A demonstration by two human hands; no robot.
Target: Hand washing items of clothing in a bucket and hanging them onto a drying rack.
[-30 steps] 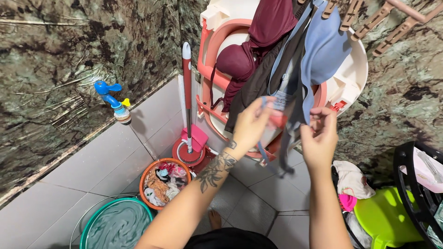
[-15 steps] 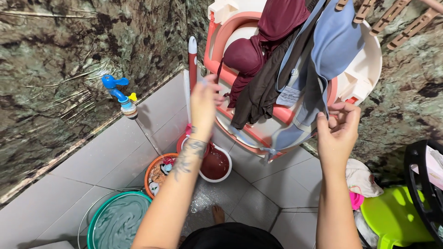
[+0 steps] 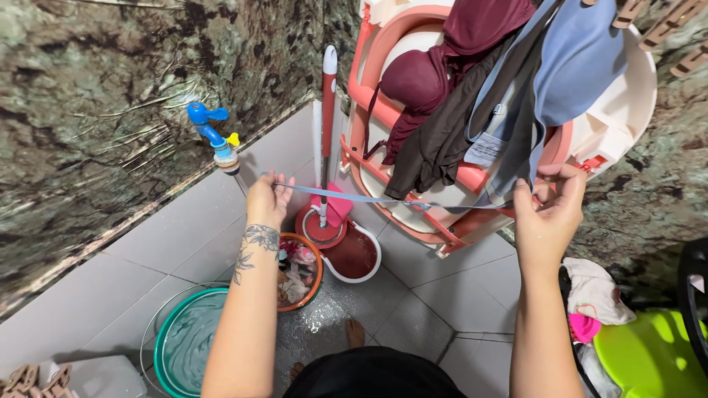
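- Head view: my left hand is pinching one end of a thin blue strap, closed on it, out at nine o'clock from the hanging clothes.
- My right hand is gripping the other end at three o'clock, fingers curled shut just under the blue garment.
- The strap is running taut between my hands, crossing in front of the mop handle and the pink-and-white tub leaning against the wall.
- I am judging that pulling harder could drag the blue garment off its clips, dropping it towards the wet floor or the red mop bucket.
- The strap could also slip from my left hand and snap back.
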